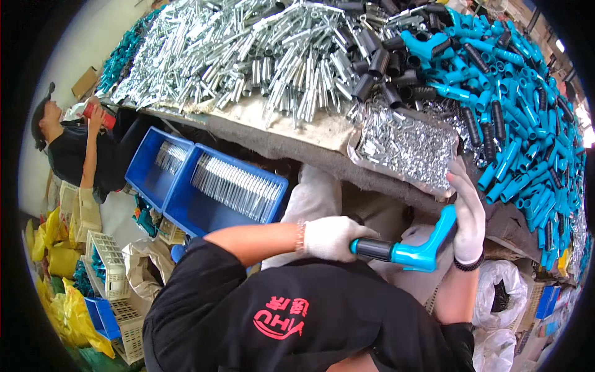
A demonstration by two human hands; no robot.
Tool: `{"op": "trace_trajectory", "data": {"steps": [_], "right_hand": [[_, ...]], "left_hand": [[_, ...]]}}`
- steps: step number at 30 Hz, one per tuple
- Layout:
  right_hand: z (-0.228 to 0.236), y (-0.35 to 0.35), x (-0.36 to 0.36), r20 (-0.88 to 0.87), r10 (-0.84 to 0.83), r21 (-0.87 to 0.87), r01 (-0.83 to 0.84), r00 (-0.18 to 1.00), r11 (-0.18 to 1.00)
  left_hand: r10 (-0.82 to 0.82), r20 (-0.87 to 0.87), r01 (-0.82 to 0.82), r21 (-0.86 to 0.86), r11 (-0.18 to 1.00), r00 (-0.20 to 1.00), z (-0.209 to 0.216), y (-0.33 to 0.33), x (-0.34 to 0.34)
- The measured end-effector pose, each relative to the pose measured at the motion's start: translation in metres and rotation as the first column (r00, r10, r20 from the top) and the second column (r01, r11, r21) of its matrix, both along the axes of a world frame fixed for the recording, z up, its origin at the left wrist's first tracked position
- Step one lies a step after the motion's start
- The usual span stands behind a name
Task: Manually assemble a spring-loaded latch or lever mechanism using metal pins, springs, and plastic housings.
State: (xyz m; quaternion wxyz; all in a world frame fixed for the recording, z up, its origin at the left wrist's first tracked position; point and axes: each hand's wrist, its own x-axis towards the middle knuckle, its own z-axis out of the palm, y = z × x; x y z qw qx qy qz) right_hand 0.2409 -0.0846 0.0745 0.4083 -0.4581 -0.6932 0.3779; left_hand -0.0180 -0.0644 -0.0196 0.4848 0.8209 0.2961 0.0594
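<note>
My left hand (334, 239), in a white glove, is closed round the end of a black ribbed sleeve (374, 249). That sleeve joins a teal angled plastic handle (416, 254), held crosswise in front of my chest. My right hand (469, 217), also gloved, stands upright with its fingers stretched out. Its palm lies against the bent end of the teal handle. Just beyond the right fingertips is a clear plastic-lined tray (354, 152) of small shiny metal parts. What lies inside my left fist is hidden.
The bench is heaped with metal rods (204, 56), black sleeves (378, 62) and teal handles (520, 118). Left of my knees, blue bins (214, 220) hold rows of metal rods. Crates (114, 266) and yellow bags (62, 260) stand further left. A seated person (80, 149) holds something red.
</note>
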Motion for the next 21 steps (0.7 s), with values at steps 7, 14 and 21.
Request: {"op": "trace_trajectory", "data": {"steps": [7,14,21], "right_hand": [[-0.01,0.019,0.011,-0.044,-0.119,0.16,0.124,0.992,0.979],[0.0,0.005,0.004,0.249,0.259,0.338,-0.334,0.933,0.88],[0.014,-0.01,-0.004,0.272,0.568,0.541,-0.611,0.777,0.578]], "left_hand": [[0.01,0.051,-0.017,0.129,0.992,0.999,-0.01,0.007,0.012],[-0.042,-0.025,0.045,0.138,0.989,0.999,-0.028,0.01,0.019],[0.244,0.119,-0.164,-0.458,0.874,0.963,-0.005,0.009,0.021]]}}
